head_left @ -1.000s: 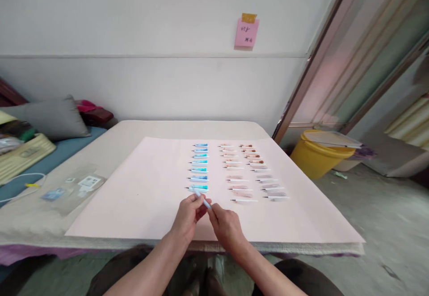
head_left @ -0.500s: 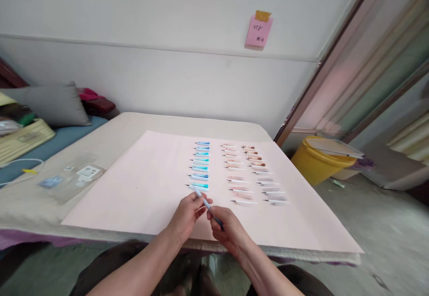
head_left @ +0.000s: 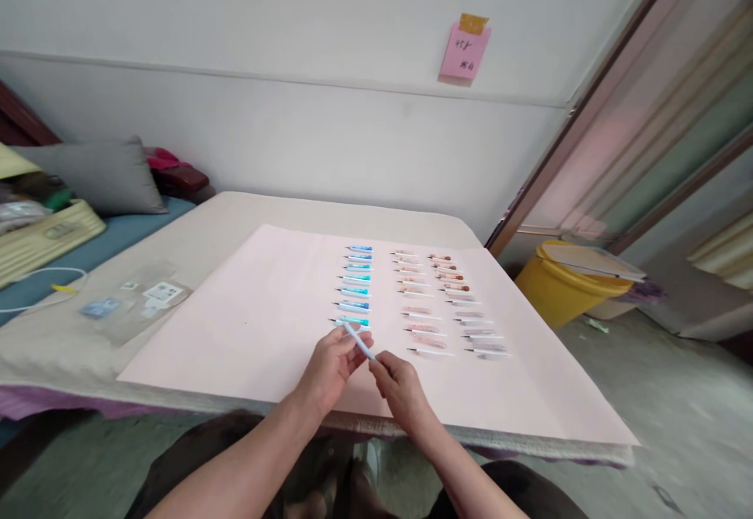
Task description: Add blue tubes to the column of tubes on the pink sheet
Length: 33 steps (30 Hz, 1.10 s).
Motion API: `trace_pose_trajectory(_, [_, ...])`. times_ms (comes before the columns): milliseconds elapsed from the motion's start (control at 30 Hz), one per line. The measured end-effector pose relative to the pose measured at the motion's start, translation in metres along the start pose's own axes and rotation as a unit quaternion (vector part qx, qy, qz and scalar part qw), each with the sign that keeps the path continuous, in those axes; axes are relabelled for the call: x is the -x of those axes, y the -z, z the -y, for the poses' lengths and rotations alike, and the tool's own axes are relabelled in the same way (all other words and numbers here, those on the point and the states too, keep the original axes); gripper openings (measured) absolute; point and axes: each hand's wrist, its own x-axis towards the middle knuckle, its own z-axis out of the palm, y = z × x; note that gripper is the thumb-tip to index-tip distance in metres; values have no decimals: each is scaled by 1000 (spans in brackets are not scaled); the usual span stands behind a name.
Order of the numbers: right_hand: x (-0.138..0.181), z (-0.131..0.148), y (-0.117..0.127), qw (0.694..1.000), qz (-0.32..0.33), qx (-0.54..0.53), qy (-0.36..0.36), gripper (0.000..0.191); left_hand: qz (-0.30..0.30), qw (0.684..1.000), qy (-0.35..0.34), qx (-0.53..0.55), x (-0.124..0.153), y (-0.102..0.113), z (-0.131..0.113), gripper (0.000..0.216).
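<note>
Between my two hands is a slim pale-blue pen, slanting from upper left to lower right over the near part of the pink sheet. My left hand pinches its upper part with thumb and fingers. At the lower end, my right hand is closed round the pen and hides that end. Just beyond lies a column of pens with blue and teal parts. To the right are a column with pale pink parts and one with brown and greyish parts.
Clear plastic packaging lies on the cream-covered surface at left, near a white cable. A grey pillow is behind it. On the right floor stands a yellow bin. A pink note is taped to the wall.
My right hand has shifted slightly right along the pen, and the dark lower end seen before is now hidden. The whole view has shifted slightly.
</note>
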Motion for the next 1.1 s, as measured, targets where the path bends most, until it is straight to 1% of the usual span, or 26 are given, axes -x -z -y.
trace_pose_trajectory(33, [0,0,1,1000,1,8,6,32,-5,1000,-2,-11,0,1,0,24])
trace_pose_trajectory(100, [1,0,3,998,-9,60,31,29,-32,999,-9,-42,-1,4,1,17])
trace_pose_trajectory(167, [4,-1,2,991,-18,126,52,25,-57,997,-12,-58,-2,6,3,18])
trace_pose_trajectory(233, [5,-2,1,986,-18,156,61,24,-59,997,-7,-46,-2,6,5,20])
trace_pose_trajectory(300, [4,-4,0,989,-17,137,56,25,-40,999,5,-17,-2,4,5,21])
trace_pose_trajectory(400, [0,-4,2,999,-9,43,31,28,-7,1000,10,7,-2,2,4,21])
trace_pose_trajectory(467, [-3,-3,3,999,17,-28,1,33,-1,1000,0,5,-3,1,4,17])
trace_pose_trajectory(533, [-5,-3,4,997,38,-61,-16,36,-7,1000,-4,1,-2,2,5,17])
trace_pose_trajectory(600, [-4,-3,4,1000,19,-18,4,33,-22,1000,-2,-6,-3,3,6,19])
trace_pose_trajectory(667, [-1,-4,4,994,-25,86,67,27,-48,999,-4,-18,-3,4,7,20])
trace_pose_trajectory(733, [3,-6,4,971,-59,189,132,25,-76,997,-10,-30,-5,6,6,23])
trace_pose_trajectory(800, [5,-7,4,951,-74,247,170,24,-97,995,-14,-33,-6,7,4,24])
trace_pose_trajectory(867, [5,-8,5,945,-76,266,177,24,-106,994,-17,-27,-7,9,2,24])
trace_pose_trajectory(1100, [3,-8,11,952,-67,253,160,22,-122,992,-40,-19,-10,14,-3,22])
